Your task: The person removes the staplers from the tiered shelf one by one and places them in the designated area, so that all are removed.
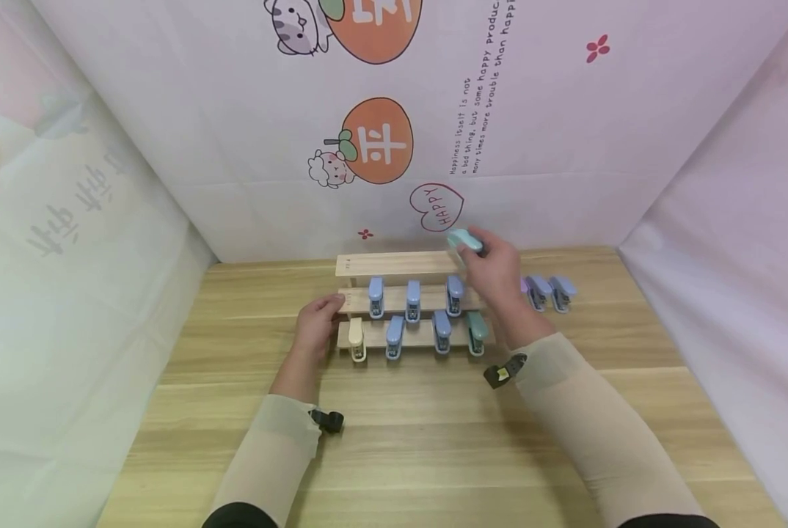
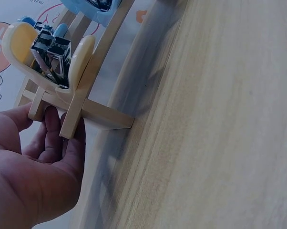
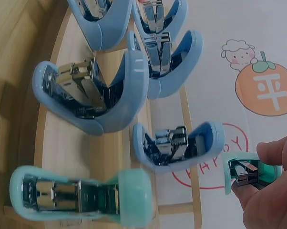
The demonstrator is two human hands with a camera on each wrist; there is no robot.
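Observation:
A three-tier wooden rack (image 1: 394,264) stands on the table. My left hand (image 1: 316,326) grips the rack's left end, thumb and fingers on its slats in the left wrist view. Between the thumb and fingers of my right hand (image 1: 496,271) is a light mint stapler (image 1: 463,240), held over the right end of the top tier. Three blue staplers (image 1: 412,299) stand on the middle tier. Along the bottom tier are a cream stapler (image 1: 356,339), two blue staplers (image 1: 395,337) and a green stapler (image 1: 476,334) at the right end.
To the right of the rack, purple staplers (image 1: 561,291) sit on the wooden table (image 1: 407,455), one partly hidden by my right hand. Behind the rack rises a white printed cloth (image 1: 268,205), with more cloth at both sides.

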